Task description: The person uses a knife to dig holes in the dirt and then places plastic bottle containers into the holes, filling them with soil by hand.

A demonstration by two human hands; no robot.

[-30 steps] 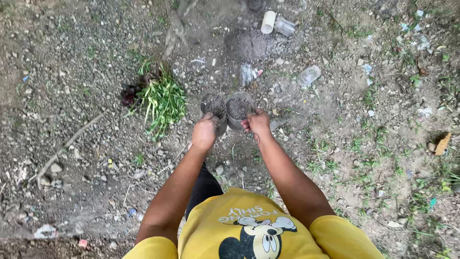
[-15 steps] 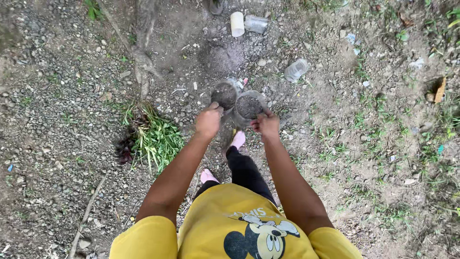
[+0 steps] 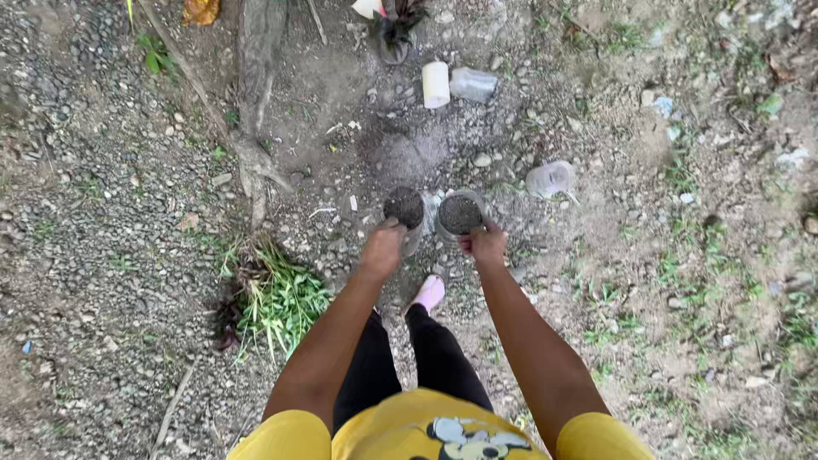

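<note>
Your left hand (image 3: 381, 250) grips the rim of one clear plastic cup packed with dark soil (image 3: 404, 209), your right hand (image 3: 486, 246) grips its twin (image 3: 461, 215), both carried upright side by side over gravelly ground (image 3: 111, 213); mid-carry, so I'd say keep both level next.

outdoor yard or garden, gravelly dirt ground (image 3: 102, 170), tree root (image 3: 254, 128), uprooted grass clump (image 3: 277, 294), scattered plastic litter (image 3: 550, 179)
</note>
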